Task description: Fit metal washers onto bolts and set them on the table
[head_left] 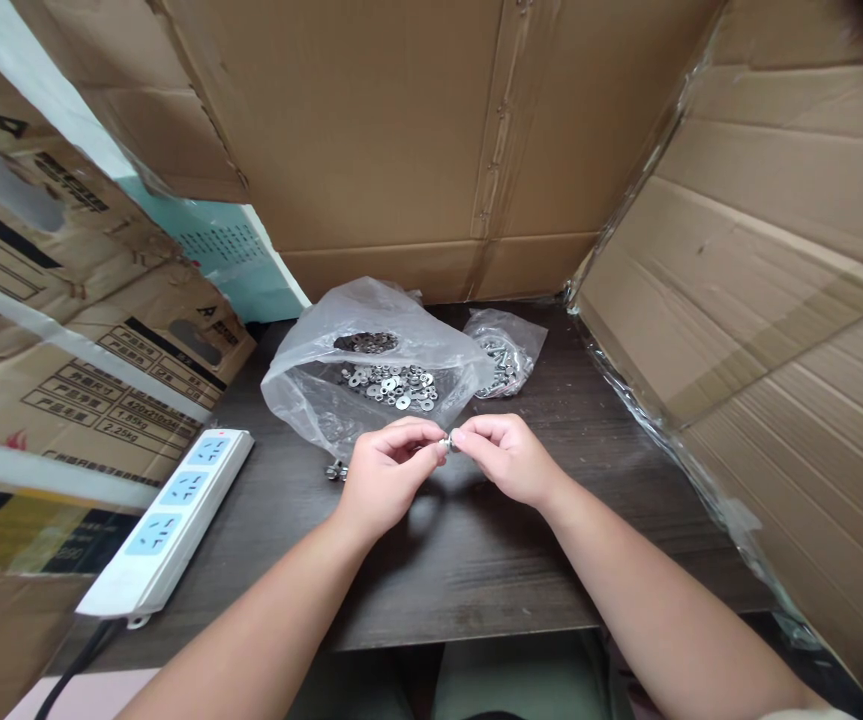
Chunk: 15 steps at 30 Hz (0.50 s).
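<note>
My left hand point(392, 475) and my right hand point(510, 458) meet above the middle of the dark table, fingertips almost touching. Between them they pinch a small shiny metal bolt point(447, 443), one end in each hand; the fingertips cover most of it. Just behind my hands lies a clear plastic bag point(303, 395), its mouth towards me, with a heap of metal washers point(403, 385) inside. A few small metal fasteners point(336, 470) lie left of my left hand, partly hidden by it. Farther right, a smaller clear bag point(506, 360) holds several screws or bolts.
A white power strip point(168, 520) with a black cable point(75, 665) lies along the table's left side. Cardboard walls point(401, 130) enclose the dark wooden table point(461, 590) at the back, left and right. A light-blue printed sheet point(221, 240) stands at the back left.
</note>
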{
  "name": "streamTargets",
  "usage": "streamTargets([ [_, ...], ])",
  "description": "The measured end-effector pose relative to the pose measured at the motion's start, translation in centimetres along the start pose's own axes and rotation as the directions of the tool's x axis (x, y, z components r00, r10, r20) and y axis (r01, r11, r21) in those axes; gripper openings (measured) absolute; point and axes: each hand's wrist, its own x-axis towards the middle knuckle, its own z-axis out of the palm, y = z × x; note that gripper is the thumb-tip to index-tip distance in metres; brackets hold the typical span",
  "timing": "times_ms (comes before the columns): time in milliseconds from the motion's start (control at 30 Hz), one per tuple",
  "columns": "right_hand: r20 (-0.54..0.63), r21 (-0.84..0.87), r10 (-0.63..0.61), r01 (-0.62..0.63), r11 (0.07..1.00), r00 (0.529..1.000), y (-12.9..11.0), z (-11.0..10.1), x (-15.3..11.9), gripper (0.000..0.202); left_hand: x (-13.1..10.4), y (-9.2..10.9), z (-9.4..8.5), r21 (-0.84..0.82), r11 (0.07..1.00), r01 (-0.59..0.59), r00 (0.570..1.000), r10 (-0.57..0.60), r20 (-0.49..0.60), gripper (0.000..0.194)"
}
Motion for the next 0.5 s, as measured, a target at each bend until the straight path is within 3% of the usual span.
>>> streamTargets([
  [200,-0.114,0.065,-0.052,0.06,0.996,0.992,0.23,-0.29,0.17,0.047,0.23,-0.52,-0.16,-0.092,0.996,0.006,1.0,-0.007,-0.011,0.021],
  [500,-0.061,-0.034,-0.115,0.113,0.993,0.991,0.29,-0.22,-0.23,0.045,0.37,-0.94,-0.4,-0.178,0.984,0.026,1.0,-0.028,-0.008,0.02],
])
